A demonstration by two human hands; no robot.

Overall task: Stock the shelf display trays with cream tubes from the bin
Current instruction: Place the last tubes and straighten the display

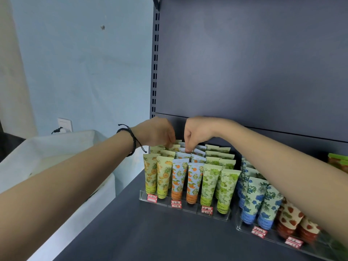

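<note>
**Both hands at the back rows of the left tray**

Nearest: bare dark shelf [150,232] along its front edge. The white bin [56,146] stands just off the shelf's left edge; its contents are not visible from here.

Mid-shelf: the clear left tray [188,205], with red-and-white price labels [176,204] on its front lip. Its front rows look full, the tubes standing cap-down: yellow pineapple tubes [150,174] by the left wall, orange-print tubes [178,178] in the middle, green tubes [209,181] on the right. Toward the shelf's right edge, the right tray [244,229] holds blue-flower tubes [254,196] and strawberry tubes [290,217], partly hidden behind the right forearm.

Further back: the left hand [158,131], a black cord bracelet [130,137] on its wrist, has its fingertips down among the rear yellow tubes. I cannot tell whether it holds one. The right hand [195,132] has its fingers curled downward and pinches the flat crimped end of a back-row tube [188,150] in the middle column.

Handling, as I judge it: the tubes are light, soft-walled and glossy, so likely slippery at the body. The stiff crimped end is the best hold. Neighbouring tubes lean on one another, so a sideways nudge could tip a row.

Farthest: grey back panel [244,63].
</note>
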